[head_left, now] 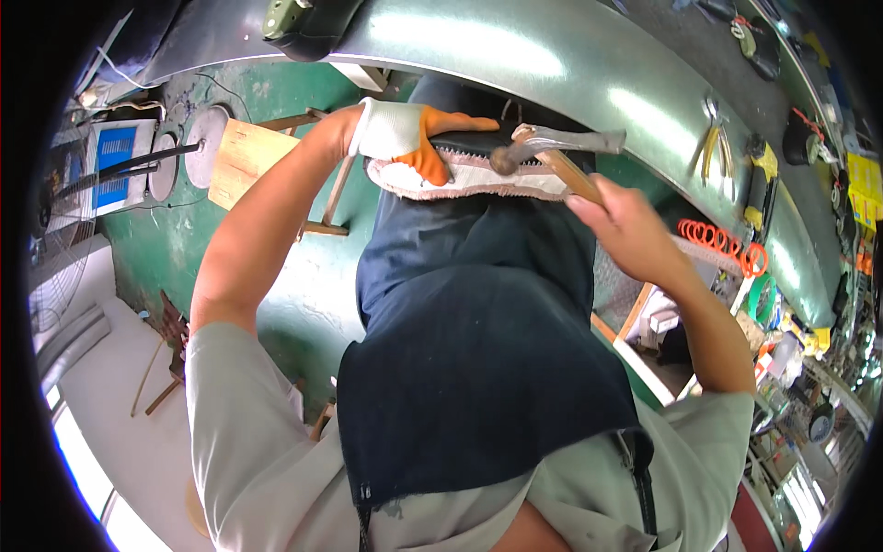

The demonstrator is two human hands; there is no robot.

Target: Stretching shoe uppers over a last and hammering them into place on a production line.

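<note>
Seen from above, a seated person in a grey-green short-sleeved shirt and a dark navy cloth apron (478, 368) works over their lap. Across the thighs, just on the near side of a long, shiny silver metal workbench (515, 46), lies a black shoe with a whitish, pink-edged underside (487, 181), turned so that this underside and its jagged inner edge show. The left hand (418, 138), in a white knit glove with orange-coated fingers, grasps the shoe toward its left end: the thumb presses on the whitish underside, while the other fingers stretch along the far side. The bare right hand (625, 221) has its fingers clenched round the pale wooden handle of a metal-headed hammer (570, 173). The hammer's rounded end overlaps the shoe's underside; whether it touches cannot be told. On the bench to the right lie yellow-handled pliers (711, 152), with a coiled orange hose (708, 235) nearer the person. A square light-wood stool (246, 167) stands on the green floor, left.
</note>
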